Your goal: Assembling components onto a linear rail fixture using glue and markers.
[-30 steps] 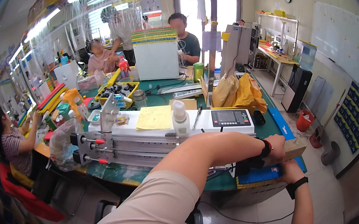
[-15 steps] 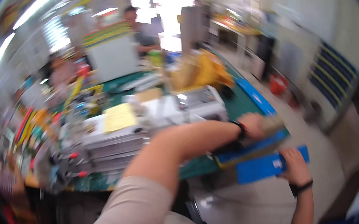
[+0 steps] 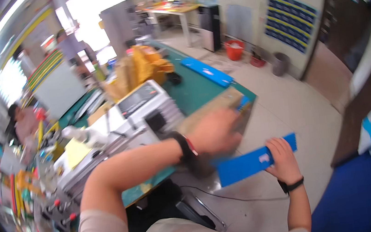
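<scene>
My right hand [image 3: 284, 161] grips a flat blue panel [image 3: 242, 166] near its right end. The panel is held off the table's corner, above the floor, and a small pale label shows on it. My left hand [image 3: 217, 133], with a dark band at its wrist, is stretched across me over a flat brown board [image 3: 208, 113] at the table's corner. Motion smears its fingers, so their hold cannot be made out. A bit of blue [image 3: 243, 103] shows at the board's far edge.
Another long blue panel [image 3: 208, 71] lies along the right edge of the green table [image 3: 192, 94]. A white machine [image 3: 142, 105] and yellow-brown bags [image 3: 142, 68] stand to the left. A black chair [image 3: 193, 214] is below; a cable [image 3: 232, 198] crosses the floor.
The view has swung to the right. My left hand has drawn back from the table's corner, closer to the blue panel. My right hand still holds that panel.
</scene>
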{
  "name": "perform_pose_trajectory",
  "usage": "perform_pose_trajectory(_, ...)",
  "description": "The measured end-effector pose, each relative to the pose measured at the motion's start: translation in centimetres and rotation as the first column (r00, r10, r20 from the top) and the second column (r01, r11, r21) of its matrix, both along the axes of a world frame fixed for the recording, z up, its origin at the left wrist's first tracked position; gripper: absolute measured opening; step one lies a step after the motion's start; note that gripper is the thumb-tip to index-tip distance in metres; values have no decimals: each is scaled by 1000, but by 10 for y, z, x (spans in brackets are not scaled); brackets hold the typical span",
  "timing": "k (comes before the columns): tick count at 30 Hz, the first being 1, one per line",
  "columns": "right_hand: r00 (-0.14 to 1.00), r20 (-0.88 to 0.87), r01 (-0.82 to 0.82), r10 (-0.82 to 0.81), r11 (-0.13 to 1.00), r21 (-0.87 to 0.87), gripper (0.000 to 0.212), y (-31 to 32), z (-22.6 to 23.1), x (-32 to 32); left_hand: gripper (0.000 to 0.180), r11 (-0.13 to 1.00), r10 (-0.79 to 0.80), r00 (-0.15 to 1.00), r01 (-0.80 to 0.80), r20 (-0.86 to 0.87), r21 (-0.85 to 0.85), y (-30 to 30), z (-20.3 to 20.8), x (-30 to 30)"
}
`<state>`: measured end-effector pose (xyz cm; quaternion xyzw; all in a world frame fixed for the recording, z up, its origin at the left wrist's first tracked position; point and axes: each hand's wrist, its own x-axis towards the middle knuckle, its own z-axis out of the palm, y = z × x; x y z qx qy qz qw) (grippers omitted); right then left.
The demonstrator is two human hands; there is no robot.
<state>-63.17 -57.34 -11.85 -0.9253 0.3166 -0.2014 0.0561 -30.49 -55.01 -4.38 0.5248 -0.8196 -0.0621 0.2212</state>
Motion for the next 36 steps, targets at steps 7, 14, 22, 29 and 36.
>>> perform_pose_trajectory(7,983,-166,56,-72,994,-96,85,40,21,27,38,784,-29,930,249,-367,568,72,-79,-33)
perform_pose_trajectory(14,983,18,151,-182,863,481,37,48,-43,28,39,905,5,988,62,-157,421,113,-133,-68)
perform_pose_trajectory(22,721,111,308,-684,460,833,13,25,-117,-166,67,973,-221,952,202,-212,-111,72,-232,-102)
perform_pose_trajectory(29,543,-171,654,-822,286,700,5,105,-152,-341,46,856,-150,935,-40,321,516,65,-323,-47)
perform_pose_trajectory(36,408,-560,874,-721,131,467,20,160,-166,-475,34,816,-332,908,412,-255,404,133,-253,-14)
